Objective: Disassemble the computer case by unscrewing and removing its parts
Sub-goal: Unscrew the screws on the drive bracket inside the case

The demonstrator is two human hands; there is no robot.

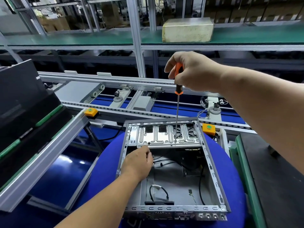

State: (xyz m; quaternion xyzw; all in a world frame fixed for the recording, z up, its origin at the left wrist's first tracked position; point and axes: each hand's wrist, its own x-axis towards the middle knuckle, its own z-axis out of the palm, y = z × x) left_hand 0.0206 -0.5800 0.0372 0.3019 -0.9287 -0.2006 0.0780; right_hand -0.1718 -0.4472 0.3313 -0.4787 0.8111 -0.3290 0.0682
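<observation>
An open grey computer case [212, 168] lies flat on a round blue pad [102, 176]. Across its far end sits a silver drive bracket [158, 137] with stamped ribs. My right hand [192, 71] grips the orange-and-black handle of a long screwdriver [177, 112], held upright with its tip down on the bracket near the front edge. My left hand [138, 163] rests on the case's left wall just below the bracket, fingers curled over the edge. Black cables [158, 191] lie loose on the case floor.
A conveyor line [148, 102] with rollers runs behind the case. Orange button boxes [90, 111] sit left and right [209, 129]. Stacked black units [24, 104] stand at the left. A beige box [187, 30] rests on the green shelf. A dark mat [271, 178] lies right.
</observation>
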